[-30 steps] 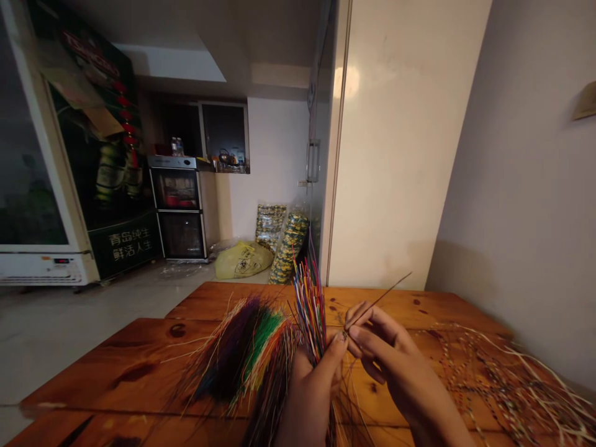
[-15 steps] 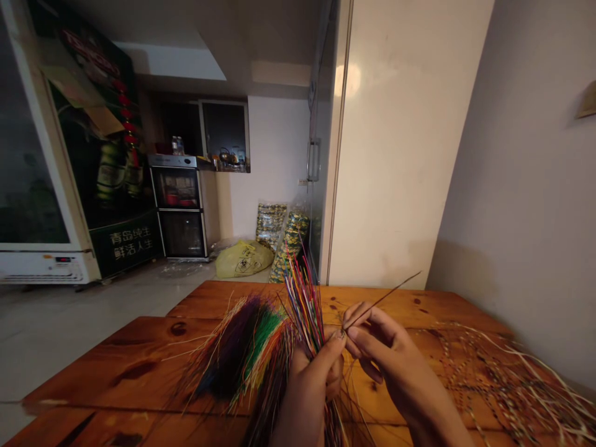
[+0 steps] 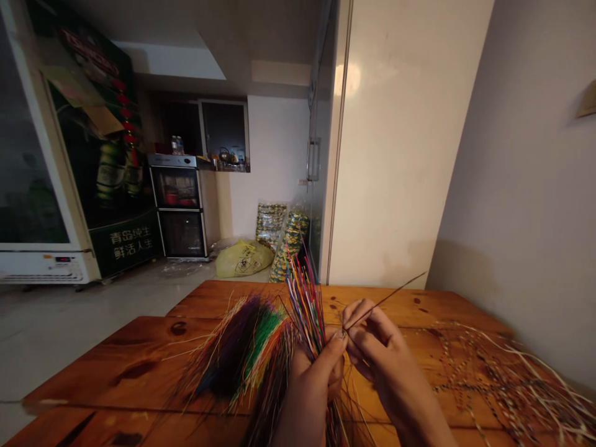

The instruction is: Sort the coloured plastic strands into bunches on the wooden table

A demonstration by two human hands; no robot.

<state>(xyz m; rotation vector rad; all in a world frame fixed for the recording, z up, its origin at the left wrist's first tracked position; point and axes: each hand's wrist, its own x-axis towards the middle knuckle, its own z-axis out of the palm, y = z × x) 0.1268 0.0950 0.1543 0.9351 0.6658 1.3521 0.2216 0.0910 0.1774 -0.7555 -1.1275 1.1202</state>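
Note:
My left hand (image 3: pixel 313 379) is wrapped round an upright bundle of multicoloured cords (image 3: pixel 307 301), whose loose ends fan out above the fist and trail below it. Thumb and finger of my right hand (image 3: pixel 382 347) pinch a thin dark cord (image 3: pixel 395 290), which sticks out up and to the right. The fingertips of both hands meet where this cord starts, at the left thumb. Left of the hands, a thick pile of coloured cords (image 3: pixel 263 332) lies on the wooden table (image 3: pixel 116 354), with purple, green and orange strands.
Beaded and pale cords (image 3: pixel 507 385) lie tangled on the table's right side. Beyond the table are a yellow bag (image 3: pixel 244 257) on the floor, patterned wrapped packs (image 3: pixel 271 223), a small black cabinet (image 3: pixel 179 208), a tall fridge (image 3: pixel 46 186) and a white wall panel (image 3: pixel 395 143).
My right hand has shifted slightly and its lower fingers have curled in more. The dark cord's free end has moved a little to the right.

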